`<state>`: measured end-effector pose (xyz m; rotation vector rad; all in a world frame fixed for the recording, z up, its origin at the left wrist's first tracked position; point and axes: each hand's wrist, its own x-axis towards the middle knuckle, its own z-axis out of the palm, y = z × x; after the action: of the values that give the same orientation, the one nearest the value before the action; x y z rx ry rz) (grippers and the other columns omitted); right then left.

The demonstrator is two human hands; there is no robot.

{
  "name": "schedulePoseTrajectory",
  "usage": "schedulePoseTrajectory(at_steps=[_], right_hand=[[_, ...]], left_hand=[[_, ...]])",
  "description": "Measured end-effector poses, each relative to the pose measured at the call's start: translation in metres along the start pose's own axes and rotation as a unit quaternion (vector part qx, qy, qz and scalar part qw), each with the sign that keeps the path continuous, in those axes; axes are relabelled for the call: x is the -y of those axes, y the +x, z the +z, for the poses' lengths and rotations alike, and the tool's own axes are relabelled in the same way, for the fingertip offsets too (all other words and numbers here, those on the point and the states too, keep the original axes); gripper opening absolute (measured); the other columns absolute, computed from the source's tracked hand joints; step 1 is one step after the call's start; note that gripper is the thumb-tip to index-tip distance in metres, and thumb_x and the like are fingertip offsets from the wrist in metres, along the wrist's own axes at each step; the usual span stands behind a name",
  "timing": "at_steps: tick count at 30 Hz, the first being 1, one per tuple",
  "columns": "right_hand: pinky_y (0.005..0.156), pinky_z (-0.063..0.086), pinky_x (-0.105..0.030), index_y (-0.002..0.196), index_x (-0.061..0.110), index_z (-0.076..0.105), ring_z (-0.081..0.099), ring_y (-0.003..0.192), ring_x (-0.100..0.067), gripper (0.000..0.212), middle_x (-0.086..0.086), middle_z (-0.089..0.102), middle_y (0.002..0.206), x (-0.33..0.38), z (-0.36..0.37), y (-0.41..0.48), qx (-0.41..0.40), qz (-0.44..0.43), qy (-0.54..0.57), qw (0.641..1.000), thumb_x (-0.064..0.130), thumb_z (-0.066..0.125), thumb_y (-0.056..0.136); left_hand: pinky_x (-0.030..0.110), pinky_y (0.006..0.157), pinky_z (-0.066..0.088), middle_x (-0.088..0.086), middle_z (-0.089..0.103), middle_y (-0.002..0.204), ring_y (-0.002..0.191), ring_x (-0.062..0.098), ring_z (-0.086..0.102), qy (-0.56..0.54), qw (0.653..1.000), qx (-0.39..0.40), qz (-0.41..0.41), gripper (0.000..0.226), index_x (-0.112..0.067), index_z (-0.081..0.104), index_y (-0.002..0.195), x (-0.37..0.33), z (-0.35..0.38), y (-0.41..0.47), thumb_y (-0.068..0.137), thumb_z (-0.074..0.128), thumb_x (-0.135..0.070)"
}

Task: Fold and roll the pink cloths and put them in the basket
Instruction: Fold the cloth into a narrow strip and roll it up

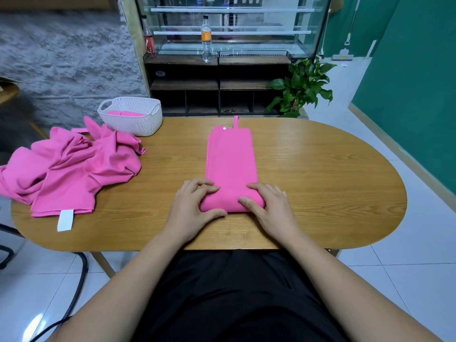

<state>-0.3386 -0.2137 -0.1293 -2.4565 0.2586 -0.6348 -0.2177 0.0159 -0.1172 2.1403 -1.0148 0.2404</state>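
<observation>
Pink cloth [230, 156] is lying as a folded strip mid-table [320, 169], its near end being gripped by the left hand [197, 206] and right hand [269, 208], fingers curling round the roll; uneven pushing is risking a skewed, loosening roll.

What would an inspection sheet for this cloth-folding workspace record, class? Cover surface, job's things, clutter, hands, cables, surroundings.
Surface: oval wooden table.
Job's things: folded pink cloth, near end rolled; pink cloth pile at left; white basket holding a stowed cloth.
Clutter: nothing seen.
Hands: left hand and right hand both grip the rolled end.
Cables: black cable on floor, left.
Surroundings: glass display case, bottle, potted plant, green wall.
</observation>
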Motion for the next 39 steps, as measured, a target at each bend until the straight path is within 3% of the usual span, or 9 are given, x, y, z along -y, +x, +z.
schedulePoseTrajectory(at_steps=[4, 10, 14, 19, 22, 26, 32, 36, 39], right_hand=[[0.104, 0.034, -0.031, 0.152, 0.033, 0.049, 0.047, 0.121, -0.008, 0.063, 0.014, 0.054, 0.13, 0.002, -0.004, 0.0, -0.027, -0.003, 0.021, 0.999, 0.062, 0.062, 0.098], [0.107, 0.04, -0.042, 0.14, 0.031, 0.057, 0.046, 0.128, -0.014, 0.07, 0.012, 0.05, 0.137, 0.003, -0.004, -0.001, 0.0, -0.064, -0.025, 0.998, 0.052, 0.086, 0.08], [0.105, 0.042, -0.042, 0.137, 0.031, 0.058, 0.049, 0.122, -0.012, 0.062, 0.017, 0.055, 0.131, -0.001, -0.004, 0.0, 0.01, -0.035, 0.023, 0.999, 0.056, 0.081, 0.084], [0.101, 0.047, -0.037, 0.137, 0.03, 0.055, 0.052, 0.12, -0.011, 0.062, 0.014, 0.058, 0.127, 0.002, -0.004, -0.002, 0.045, -0.016, 0.052, 0.998, 0.068, 0.07, 0.089], [0.09, 0.046, -0.034, 0.134, 0.032, 0.053, 0.055, 0.112, -0.009, 0.061, 0.016, 0.058, 0.121, 0.008, -0.007, -0.003, 0.06, 0.009, 0.06, 0.996, 0.073, 0.064, 0.09], [0.077, 0.048, -0.037, 0.129, 0.036, 0.049, 0.059, 0.089, -0.013, 0.064, 0.012, 0.062, 0.1, 0.011, -0.009, -0.003, 0.061, 0.036, 0.063, 0.995, 0.082, 0.056, 0.086], [0.101, 0.045, -0.04, 0.141, 0.028, 0.05, 0.053, 0.116, -0.013, 0.066, 0.01, 0.056, 0.126, 0.01, -0.009, -0.003, -0.001, -0.011, 0.04, 0.999, 0.071, 0.063, 0.092], [0.1, 0.041, -0.039, 0.14, 0.029, 0.056, 0.051, 0.122, -0.016, 0.063, 0.01, 0.053, 0.133, 0.011, -0.007, -0.005, 0.016, -0.117, -0.049, 0.992, 0.066, 0.07, 0.092], [0.102, 0.041, -0.04, 0.142, 0.032, 0.056, 0.051, 0.121, -0.014, 0.062, 0.013, 0.055, 0.13, 0.008, -0.005, -0.004, 0.036, -0.102, -0.038, 0.993, 0.068, 0.067, 0.093]], left_hand=[[0.045, 0.111, 0.044, -0.017, 0.053, 0.136, 0.129, 0.01, 0.047, 0.031, 0.999, 0.028, -0.008, 0.074, -0.026, 0.066, 0.136, -0.001, 0.002, 0.002, 0.071, 0.092, -0.049], [0.027, 0.11, 0.04, -0.017, 0.058, 0.128, 0.125, 0.006, 0.049, -0.016, 0.999, 0.018, -0.042, 0.062, -0.03, 0.069, 0.136, 0.005, 0.003, 0.001, 0.081, 0.083, -0.053], [0.026, 0.106, 0.041, -0.016, 0.064, 0.126, 0.123, 0.007, 0.054, -0.041, 0.996, 0.026, -0.076, 0.058, -0.031, 0.07, 0.13, 0.006, 0.002, 0.002, 0.086, 0.069, -0.069], [0.037, 0.091, 0.053, -0.013, 0.075, 0.105, 0.1, 0.009, 0.068, -0.062, 0.988, 0.0, -0.139, 0.035, -0.033, 0.071, 0.116, 0.004, -0.001, 0.005, 0.097, 0.064, -0.061], [0.04, 0.073, 0.054, -0.002, 0.072, 0.075, 0.072, 0.014, 0.066, -0.044, 0.984, -0.002, -0.175, 0.04, -0.037, 0.07, 0.108, 0.005, -0.005, 0.005, 0.096, 0.054, -0.071], [0.038, 0.064, 0.044, 0.001, 0.066, 0.064, 0.068, 0.018, 0.063, 0.017, 0.985, -0.009, -0.172, 0.055, -0.033, 0.071, 0.098, 0.006, -0.008, 0.007, 0.096, 0.041, -0.079], [0.033, 0.058, 0.037, 0.008, 0.059, 0.058, 0.061, 0.024, 0.059, 0.022, 0.984, 0.007, -0.179, 0.058, -0.028, 0.06, 0.078, 0.0, -0.01, 0.007, 0.099, 0.036, -0.076], [0.04, 0.061, 0.035, 0.0, 0.056, 0.065, 0.066, 0.021, 0.056, 0.009, 0.984, -0.022, -0.179, 0.051, -0.031, 0.047, 0.068, -0.001, -0.005, 0.006, 0.105, 0.04, -0.066], [0.038, 0.073, 0.046, -0.013, 0.057, 0.091, 0.082, 0.009, 0.059, -0.006, 0.987, -0.031, -0.159, 0.044, -0.032, 0.061, 0.081, 0.005, 0.001, 0.005, 0.106, 0.042, -0.063]])
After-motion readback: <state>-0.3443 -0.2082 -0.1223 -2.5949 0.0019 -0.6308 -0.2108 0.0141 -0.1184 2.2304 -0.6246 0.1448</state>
